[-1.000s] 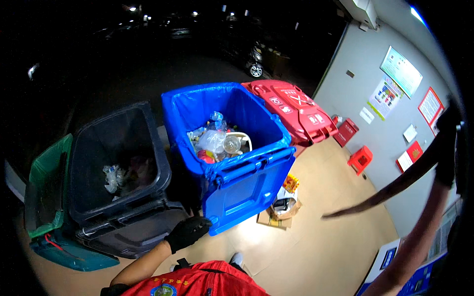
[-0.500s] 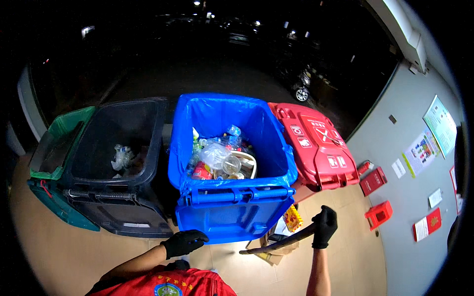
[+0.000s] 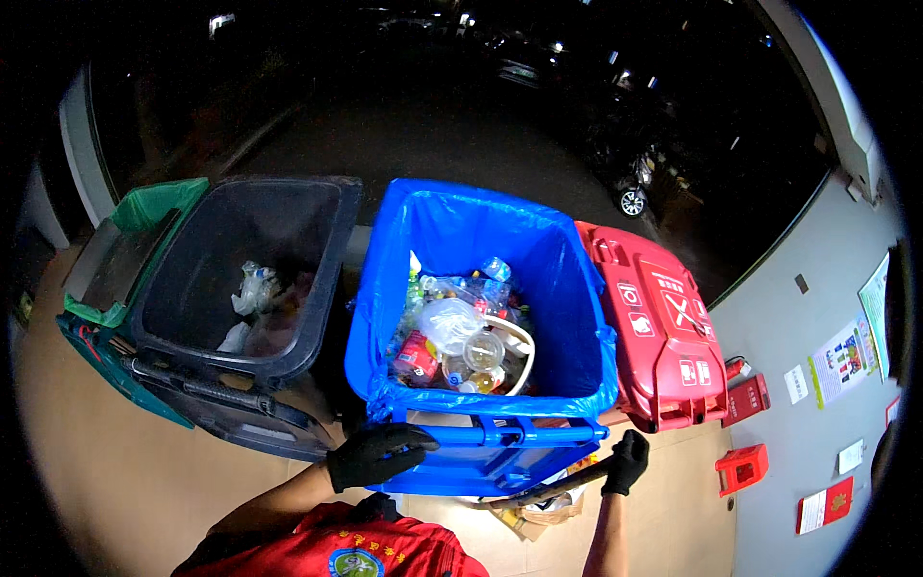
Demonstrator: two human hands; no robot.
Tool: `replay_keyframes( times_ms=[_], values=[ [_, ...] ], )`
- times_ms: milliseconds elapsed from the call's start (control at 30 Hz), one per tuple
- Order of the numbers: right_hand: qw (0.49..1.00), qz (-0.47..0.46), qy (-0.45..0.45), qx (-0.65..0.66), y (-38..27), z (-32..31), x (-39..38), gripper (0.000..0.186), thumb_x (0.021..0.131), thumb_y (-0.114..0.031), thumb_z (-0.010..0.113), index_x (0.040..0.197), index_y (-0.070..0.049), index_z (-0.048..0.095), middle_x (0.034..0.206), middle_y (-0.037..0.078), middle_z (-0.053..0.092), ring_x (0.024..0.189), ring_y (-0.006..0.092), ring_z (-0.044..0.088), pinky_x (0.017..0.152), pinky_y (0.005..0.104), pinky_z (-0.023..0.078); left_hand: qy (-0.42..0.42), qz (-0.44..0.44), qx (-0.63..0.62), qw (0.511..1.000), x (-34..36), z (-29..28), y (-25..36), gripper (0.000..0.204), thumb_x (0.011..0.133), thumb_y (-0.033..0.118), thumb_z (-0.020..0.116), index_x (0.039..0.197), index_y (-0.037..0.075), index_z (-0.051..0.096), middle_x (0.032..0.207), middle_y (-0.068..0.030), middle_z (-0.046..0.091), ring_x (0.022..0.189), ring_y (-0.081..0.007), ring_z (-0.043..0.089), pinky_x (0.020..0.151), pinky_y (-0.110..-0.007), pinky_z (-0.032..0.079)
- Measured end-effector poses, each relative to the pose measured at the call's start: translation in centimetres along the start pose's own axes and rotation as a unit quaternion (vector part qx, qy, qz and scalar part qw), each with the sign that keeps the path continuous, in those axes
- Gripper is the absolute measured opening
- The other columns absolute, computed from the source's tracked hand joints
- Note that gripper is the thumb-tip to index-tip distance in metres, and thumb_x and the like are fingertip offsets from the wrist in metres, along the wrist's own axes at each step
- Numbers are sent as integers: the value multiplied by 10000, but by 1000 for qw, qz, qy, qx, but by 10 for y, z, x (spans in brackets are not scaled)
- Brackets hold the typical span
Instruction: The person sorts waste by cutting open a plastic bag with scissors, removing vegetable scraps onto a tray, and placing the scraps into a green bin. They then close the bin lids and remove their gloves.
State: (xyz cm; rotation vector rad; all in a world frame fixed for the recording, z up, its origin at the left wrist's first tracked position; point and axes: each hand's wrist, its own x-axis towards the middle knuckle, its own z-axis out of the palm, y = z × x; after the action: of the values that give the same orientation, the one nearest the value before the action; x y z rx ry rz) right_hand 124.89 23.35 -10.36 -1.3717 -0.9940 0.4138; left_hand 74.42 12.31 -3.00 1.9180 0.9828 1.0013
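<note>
My right hand (image 3: 627, 463), in a black glove, is closed around a dark brown stick (image 3: 538, 495) that looks wooden. The stick slants down to the left, in front of the hanging lid of the blue bin. My left hand (image 3: 377, 455), gloved too, is at the left side of that lid (image 3: 481, 466), its fingers loosely stretched and nothing seen in them. Whether it touches the lid I cannot tell. The blue bin (image 3: 594, 404) stands open, lined with a blue bag. Inside lie plastic bottles, a clear cup (image 3: 484, 351), a whitish plastic bag (image 3: 450, 325) and a white-rimmed container (image 3: 527, 356).
To the left stand an open black bin (image 3: 240, 216) with some bags inside and a green bin (image 3: 115, 308). A red bin (image 3: 663, 327) with its lid down is on the right. Flattened cardboard (image 3: 524, 524) lies on the floor. A grey wall (image 3: 769, 308) carries posters.
The view has shifted, so the bins sit further right and closer. My left hand has come up towards the blue bin's hinge. My right hand still grips the stick, now nearer the bin.
</note>
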Motion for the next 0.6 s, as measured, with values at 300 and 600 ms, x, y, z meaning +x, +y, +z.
replay_keyframes(
  times_ms=[300, 600],
  values=[
    [998, 55, -8, -41, 19, 20, 25, 149, 934, -153, 694, 978, -19, 648, 884, 37, 656, 654, 113, 573, 598, 264, 470, 42, -87, 39, 995, 62, -37, -22, 245, 962, 181, 621, 1185, 87, 659, 1145, -143, 681, 1038, -294, 665, 888, -402, 521],
    [999, 5, -23, -41, 21, 7, 51, 122, 888, -112, 742, 941, -35, 664, 808, 1, 627, 697, 107, 556, 646, 256, 459, 17, -33, 203, 978, 104, -18, -43, 255, 938, 223, 625, 1143, 82, 681, 1087, -162, 684, 1013, -345, 661, 880, -444, 522]
  ],
)
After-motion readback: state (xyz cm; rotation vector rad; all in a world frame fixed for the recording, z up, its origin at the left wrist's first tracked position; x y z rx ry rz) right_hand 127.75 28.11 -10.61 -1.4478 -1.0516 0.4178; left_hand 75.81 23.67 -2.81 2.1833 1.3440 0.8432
